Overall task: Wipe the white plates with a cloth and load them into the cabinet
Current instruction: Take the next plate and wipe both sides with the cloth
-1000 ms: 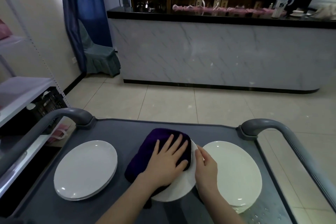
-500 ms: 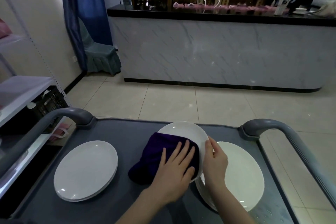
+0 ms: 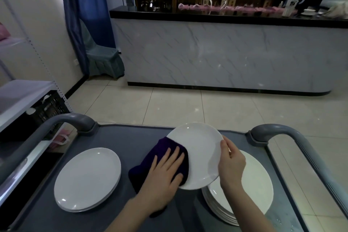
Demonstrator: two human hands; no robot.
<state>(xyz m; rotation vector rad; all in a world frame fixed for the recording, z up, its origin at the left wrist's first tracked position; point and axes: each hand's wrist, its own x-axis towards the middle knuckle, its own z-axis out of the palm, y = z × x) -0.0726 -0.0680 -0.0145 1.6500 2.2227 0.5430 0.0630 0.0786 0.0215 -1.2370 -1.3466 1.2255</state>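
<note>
A white plate is tilted up above the grey cart top, its right rim pinched by my right hand. My left hand lies flat on a dark purple cloth that covers the plate's lower left part. Under my right hand sits a stack of several white plates on the cart's right side. A shorter stack of white plates rests on the cart's left side, apart from both hands.
Grey cart handles curve up at the left and right. A white shelf unit with a black crate stands to the left. Tiled floor leads to a marble-fronted counter and a covered chair.
The plate has been lifted off the cart and tilted up toward me. The cloth and my left hand slid from the plate's top toward its lower left, baring more white surface.
</note>
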